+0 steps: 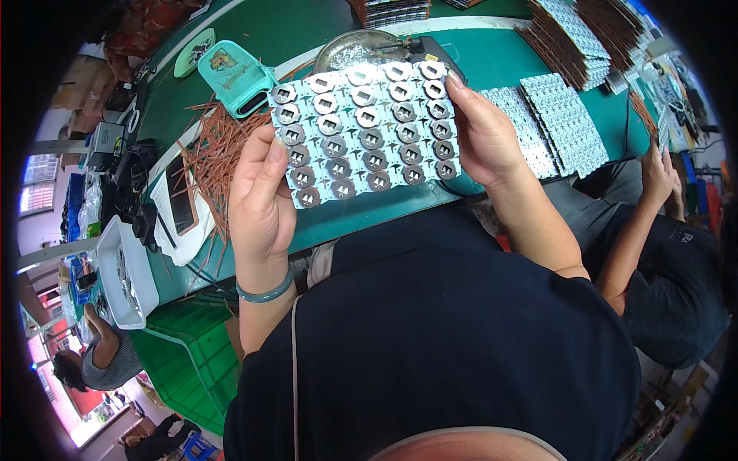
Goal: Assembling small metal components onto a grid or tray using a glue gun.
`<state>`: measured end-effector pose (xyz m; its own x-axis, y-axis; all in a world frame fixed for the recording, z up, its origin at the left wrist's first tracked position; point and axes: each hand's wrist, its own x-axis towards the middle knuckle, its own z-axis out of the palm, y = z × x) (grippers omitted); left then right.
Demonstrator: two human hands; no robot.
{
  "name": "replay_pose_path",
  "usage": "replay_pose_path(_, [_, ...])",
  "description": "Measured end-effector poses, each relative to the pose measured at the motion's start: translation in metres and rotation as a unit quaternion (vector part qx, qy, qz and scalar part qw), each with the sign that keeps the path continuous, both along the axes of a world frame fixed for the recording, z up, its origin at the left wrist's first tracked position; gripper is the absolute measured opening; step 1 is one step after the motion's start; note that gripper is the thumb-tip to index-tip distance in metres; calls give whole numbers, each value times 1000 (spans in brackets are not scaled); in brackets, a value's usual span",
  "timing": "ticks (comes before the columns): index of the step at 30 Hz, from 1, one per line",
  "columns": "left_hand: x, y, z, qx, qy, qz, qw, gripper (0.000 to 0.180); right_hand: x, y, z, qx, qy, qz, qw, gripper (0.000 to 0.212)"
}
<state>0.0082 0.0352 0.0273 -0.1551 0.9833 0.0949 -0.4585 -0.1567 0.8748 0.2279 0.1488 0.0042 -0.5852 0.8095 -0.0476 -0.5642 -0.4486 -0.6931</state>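
Holding the panel [369, 138], left grip [261, 190] and right grip [487, 132] partly cover it.

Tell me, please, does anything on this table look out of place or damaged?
The brown strips lie loose on the green table, left of the panel, pointing in many directions; this looks messy compared with the orderly stacks at right. The panel, held between left hand and right hand, shows no clear damage.
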Motion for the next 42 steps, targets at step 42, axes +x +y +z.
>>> replay_pose_path(42, [1,0,-6,-6,-24,14,1000,31,1,-2,-15,52,-33,-9,998,35])
